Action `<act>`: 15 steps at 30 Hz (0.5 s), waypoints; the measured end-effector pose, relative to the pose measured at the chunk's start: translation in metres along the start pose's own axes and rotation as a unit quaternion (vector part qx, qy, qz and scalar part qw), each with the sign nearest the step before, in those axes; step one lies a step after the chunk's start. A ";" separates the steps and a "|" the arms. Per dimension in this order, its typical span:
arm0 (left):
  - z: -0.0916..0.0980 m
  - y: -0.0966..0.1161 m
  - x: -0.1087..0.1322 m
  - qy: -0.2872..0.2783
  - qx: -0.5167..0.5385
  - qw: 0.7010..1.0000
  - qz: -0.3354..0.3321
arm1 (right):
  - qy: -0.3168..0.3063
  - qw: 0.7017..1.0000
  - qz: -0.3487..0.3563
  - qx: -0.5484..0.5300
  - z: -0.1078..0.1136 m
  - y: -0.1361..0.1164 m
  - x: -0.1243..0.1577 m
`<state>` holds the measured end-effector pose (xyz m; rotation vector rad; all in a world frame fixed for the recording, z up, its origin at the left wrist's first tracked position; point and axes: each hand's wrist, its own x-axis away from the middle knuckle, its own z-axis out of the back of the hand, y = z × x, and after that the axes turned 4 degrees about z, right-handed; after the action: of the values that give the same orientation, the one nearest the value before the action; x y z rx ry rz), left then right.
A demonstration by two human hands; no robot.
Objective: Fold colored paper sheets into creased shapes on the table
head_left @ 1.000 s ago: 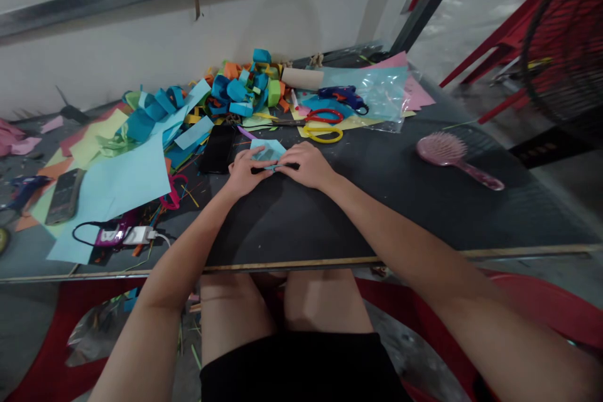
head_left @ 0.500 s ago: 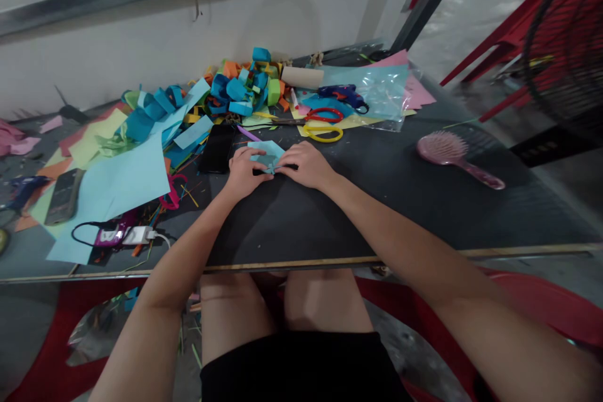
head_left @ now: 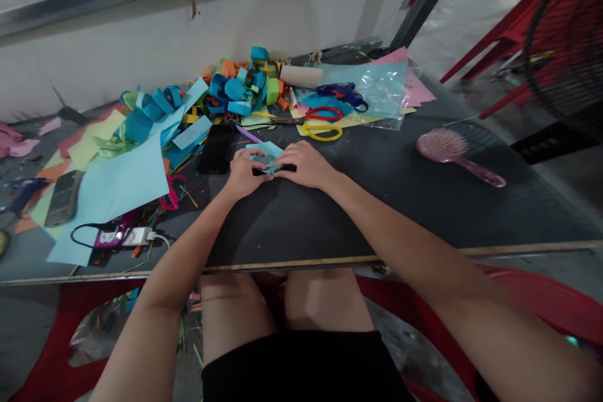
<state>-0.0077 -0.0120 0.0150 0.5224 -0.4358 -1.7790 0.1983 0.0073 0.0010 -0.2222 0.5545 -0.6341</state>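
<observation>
A small piece of light blue paper [head_left: 267, 152] lies on the dark table in front of me, its near edge raised and bent. From the left, my left hand [head_left: 247, 173] pinches that edge between thumb and fingers. My right hand [head_left: 305, 165] grips the same edge from the right, its fingers curled over the paper. The fingertips almost meet at the middle and cover part of the fold. Just behind the paper lies a purple pen-like stick [head_left: 248, 134]. A black phone [head_left: 217, 149] rests left of my left hand.
Behind my hands lie yellow-handled scissors [head_left: 323, 132], red-handled scissors [head_left: 324, 114], a glue gun [head_left: 343, 95], a cardboard tube [head_left: 301, 76] and a heap of paper loops [head_left: 238, 88]. Blue sheets [head_left: 117, 182] and another phone [head_left: 65, 198] are left, a hairbrush [head_left: 447, 147] and fan [head_left: 565, 44] right.
The near edge of the blue paper looks more rolled or folded over between my fingertips. Both hands stay in nearly the same place, with only small finger shifts.
</observation>
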 end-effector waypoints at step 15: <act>0.000 -0.016 -0.009 0.029 0.024 0.997 -0.071 | -0.015 0.999 -0.006 0.033 0.009 -0.011 -0.006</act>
<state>-0.0185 0.0008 0.0076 0.6521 -0.4096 -1.8884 0.1942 0.0026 0.0151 -0.1732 0.5032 -0.6584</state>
